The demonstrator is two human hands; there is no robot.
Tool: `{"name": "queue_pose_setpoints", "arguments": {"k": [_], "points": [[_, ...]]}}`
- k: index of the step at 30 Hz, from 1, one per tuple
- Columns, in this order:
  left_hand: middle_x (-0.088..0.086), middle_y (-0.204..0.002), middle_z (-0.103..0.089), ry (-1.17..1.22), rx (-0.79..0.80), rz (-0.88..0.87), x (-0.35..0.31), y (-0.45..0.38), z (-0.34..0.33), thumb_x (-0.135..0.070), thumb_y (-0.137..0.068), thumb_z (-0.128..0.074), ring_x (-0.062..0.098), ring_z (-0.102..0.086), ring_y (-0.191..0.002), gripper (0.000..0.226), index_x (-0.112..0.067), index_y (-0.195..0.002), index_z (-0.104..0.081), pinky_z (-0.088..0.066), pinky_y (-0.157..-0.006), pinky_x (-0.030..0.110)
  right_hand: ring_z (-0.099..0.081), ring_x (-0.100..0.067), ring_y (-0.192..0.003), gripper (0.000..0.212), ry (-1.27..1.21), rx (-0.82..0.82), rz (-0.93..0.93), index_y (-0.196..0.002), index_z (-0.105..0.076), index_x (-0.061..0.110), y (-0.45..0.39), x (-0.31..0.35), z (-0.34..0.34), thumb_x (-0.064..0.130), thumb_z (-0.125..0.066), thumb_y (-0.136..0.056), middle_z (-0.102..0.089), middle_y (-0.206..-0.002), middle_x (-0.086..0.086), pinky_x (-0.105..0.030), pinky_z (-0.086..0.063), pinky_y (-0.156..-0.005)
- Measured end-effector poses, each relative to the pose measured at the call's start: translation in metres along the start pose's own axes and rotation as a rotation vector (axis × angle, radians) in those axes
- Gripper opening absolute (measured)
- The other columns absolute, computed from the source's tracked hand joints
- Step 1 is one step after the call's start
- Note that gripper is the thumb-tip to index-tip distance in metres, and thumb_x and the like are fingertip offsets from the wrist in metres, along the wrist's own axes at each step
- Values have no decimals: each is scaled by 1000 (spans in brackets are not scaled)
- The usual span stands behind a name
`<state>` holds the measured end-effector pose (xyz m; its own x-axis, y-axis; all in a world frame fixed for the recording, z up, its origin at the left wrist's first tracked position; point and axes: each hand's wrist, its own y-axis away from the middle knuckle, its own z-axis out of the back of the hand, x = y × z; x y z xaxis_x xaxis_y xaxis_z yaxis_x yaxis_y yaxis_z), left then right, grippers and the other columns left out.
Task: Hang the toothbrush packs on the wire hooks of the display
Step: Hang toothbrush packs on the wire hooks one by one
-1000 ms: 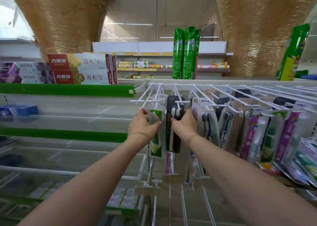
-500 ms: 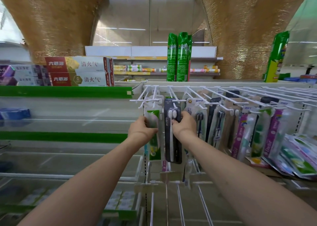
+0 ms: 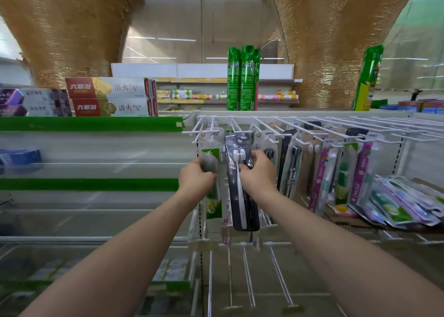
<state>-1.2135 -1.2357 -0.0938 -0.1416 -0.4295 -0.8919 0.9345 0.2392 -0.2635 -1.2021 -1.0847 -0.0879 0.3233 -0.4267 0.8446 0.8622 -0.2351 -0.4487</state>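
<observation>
toothbrush packs (image 3: 322, 179) on white wire hooks (image 3: 283, 126)

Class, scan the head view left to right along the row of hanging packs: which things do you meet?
Left hand gripping green-labelled clear pack → black toothbrush pack held by right hand → purple Doctor pack → loose heap of packs.

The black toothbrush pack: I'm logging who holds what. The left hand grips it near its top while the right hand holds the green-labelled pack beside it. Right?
Not quite: the hands are swapped. In the head view the right hand grips the black toothbrush pack near its top, and the left hand holds the green-labelled pack beside it, under the wire hooks.
</observation>
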Motion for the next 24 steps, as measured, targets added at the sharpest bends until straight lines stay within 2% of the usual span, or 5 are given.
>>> {"name": "queue_pose_setpoints", "arguments": {"k": [3, 8, 12, 17, 24], "points": [[4, -112, -69, 12, -38, -43, -5, 13, -2, -9, -88, -73, 26, -66, -104, 38, -16, -124, -64, -58, -96, 46, -64, -20, -90, 18, 1, -13, 18, -109, -60, 19, 11, 0, 8, 10, -63, -94, -69, -97, 2, -34, -51, -77], [2, -112, -67, -15, 12, -97, -12, 29, -16, -18, -88, -74, 26, -65, -108, 37, -20, -123, -62, -57, -97, 49, -58, -15, -78, 14, 33, -108, 22, -107, -59, 19, 27, -12, 24, 12, -61, -95, -65, -90, 2, -22, -40, -60], [1, -111, -62, -43, 52, -111, -28, 31, -26, -22, -95, -70, 26, -62, -109, 31, -19, -125, -60, -55, -91, 40, -62, -24, -87, 21, 49, -143, -14, -116, -59, 17, 29, -21, 35, 14, -61, -95, -67, -95, -2, -34, -47, -73], [8, -130, -63, -59, 102, -106, -39, 27, -35, -22, -97, -68, 27, -61, -114, 47, -13, -140, -53, -53, -102, 50, -63, -22, -98, 31, 24, -140, -32, -126, -58, 16, 28, -25, 47, 15, -63, -95, -68, -106, -2, -39, -51, -85], [9, -135, -61, -66, 89, -88, -33, 25, -42, -21, -97, -68, 25, -58, -115, 50, -14, -144, -51, -51, -105, 50, -64, -25, -90, 25, 50, -157, -33, -119, -60, 17, 26, -27, 55, 16, -63, -94, -69, -97, -1, -47, -54, -84]]}}
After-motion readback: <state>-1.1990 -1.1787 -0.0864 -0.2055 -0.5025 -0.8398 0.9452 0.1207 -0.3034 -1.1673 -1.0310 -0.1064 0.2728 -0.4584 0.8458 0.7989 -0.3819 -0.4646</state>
